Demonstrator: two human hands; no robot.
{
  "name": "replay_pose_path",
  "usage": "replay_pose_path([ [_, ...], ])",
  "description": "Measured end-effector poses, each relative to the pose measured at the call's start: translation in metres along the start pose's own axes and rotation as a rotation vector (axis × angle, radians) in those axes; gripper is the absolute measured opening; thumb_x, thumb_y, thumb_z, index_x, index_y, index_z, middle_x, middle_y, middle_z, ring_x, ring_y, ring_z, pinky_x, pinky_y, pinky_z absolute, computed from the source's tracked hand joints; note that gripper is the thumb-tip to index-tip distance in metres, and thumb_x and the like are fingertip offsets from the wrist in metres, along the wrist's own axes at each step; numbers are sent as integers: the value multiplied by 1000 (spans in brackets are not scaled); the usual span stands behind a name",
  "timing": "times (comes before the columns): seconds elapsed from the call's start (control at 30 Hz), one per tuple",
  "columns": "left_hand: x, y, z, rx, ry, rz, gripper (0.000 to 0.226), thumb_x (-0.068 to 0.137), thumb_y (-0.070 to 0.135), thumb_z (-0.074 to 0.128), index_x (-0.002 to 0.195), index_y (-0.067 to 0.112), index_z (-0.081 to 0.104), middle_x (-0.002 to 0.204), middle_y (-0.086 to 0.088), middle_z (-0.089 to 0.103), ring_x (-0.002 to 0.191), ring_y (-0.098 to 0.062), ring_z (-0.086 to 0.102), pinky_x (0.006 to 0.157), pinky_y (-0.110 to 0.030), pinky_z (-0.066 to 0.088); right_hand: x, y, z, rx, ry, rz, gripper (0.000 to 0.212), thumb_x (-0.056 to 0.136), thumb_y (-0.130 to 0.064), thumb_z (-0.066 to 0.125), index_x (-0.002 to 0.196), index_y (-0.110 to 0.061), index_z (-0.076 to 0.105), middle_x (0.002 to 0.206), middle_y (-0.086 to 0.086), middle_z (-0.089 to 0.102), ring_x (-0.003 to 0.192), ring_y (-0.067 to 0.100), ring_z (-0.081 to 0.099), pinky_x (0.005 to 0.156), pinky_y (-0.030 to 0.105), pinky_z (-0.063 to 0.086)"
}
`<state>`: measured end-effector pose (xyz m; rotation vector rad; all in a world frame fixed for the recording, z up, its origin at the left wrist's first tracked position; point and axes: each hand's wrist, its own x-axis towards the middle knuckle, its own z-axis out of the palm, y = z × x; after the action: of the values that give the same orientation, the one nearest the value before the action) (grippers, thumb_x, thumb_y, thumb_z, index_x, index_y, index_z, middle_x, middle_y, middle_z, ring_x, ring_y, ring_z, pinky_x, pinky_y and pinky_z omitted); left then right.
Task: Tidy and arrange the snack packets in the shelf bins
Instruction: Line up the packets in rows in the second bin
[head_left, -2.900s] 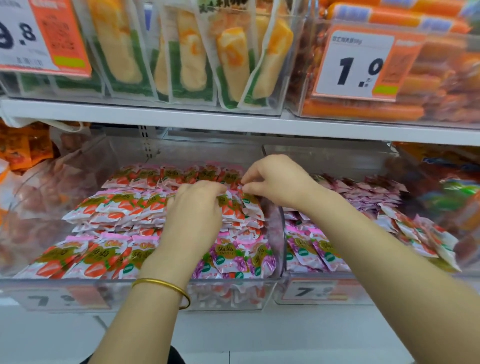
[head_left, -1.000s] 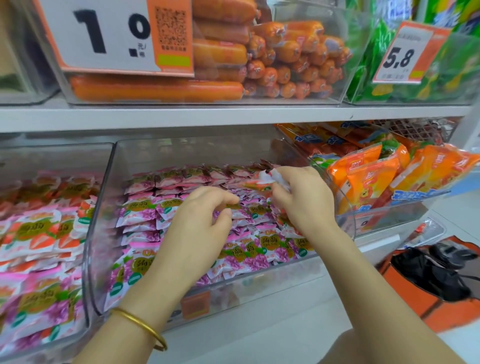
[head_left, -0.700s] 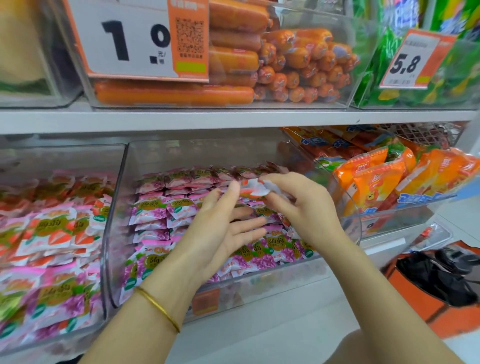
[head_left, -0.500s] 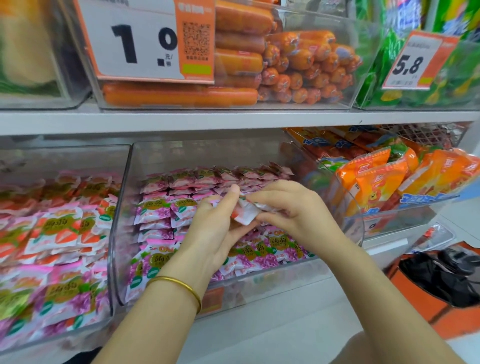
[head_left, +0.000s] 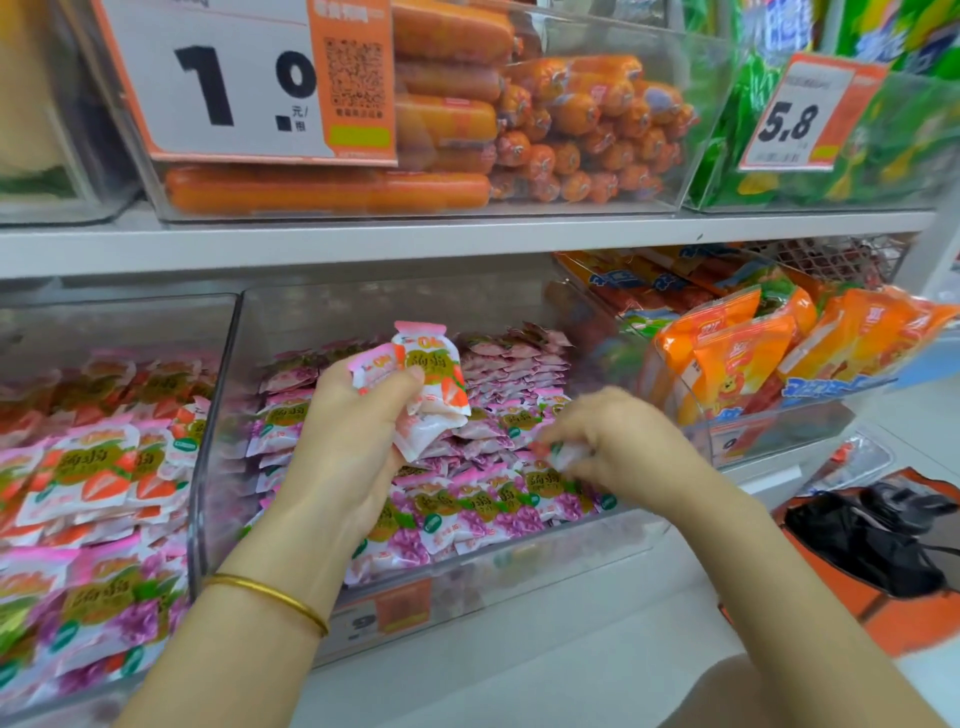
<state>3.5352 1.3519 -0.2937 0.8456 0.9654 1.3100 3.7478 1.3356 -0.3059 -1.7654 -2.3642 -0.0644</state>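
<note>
Lower shelf, left bin (head_left: 119, 304): strawberry packets (head_left: 98, 473) lie in flat layers, with some purple ones at its front. The left hand (head_left: 353, 431), with a gold bangle (head_left: 270, 597) on its wrist, is raised over the middle bin (head_left: 363, 317). Its grip is curled round a small bunch of red-and-white packets (head_left: 431, 384), thumb across their front, tops pointing up. Purple packets (head_left: 493, 509) fill the middle bin in rows. The right hand (head_left: 618, 447) is low over the front right of those rows and is blurred. We read its grip as pinching a small packet (head_left: 563, 454) at the fingertips, but we cannot tell whether that packet touches the pile. In the next bin to the right, orange packets (head_left: 727, 353) stand tilted.
</note>
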Motion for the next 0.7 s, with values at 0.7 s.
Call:
replay_pose_path([
  [0.7,-32,18,-31,261,-149,188,31,90,2,53,104,29,58,104,-5,68,95,-19,66,85,-46,53,22,-74,-22,1485,107,226,7,88,-8,60,93,-4,58,70,1,65,59,11,62,54,28,52],
])
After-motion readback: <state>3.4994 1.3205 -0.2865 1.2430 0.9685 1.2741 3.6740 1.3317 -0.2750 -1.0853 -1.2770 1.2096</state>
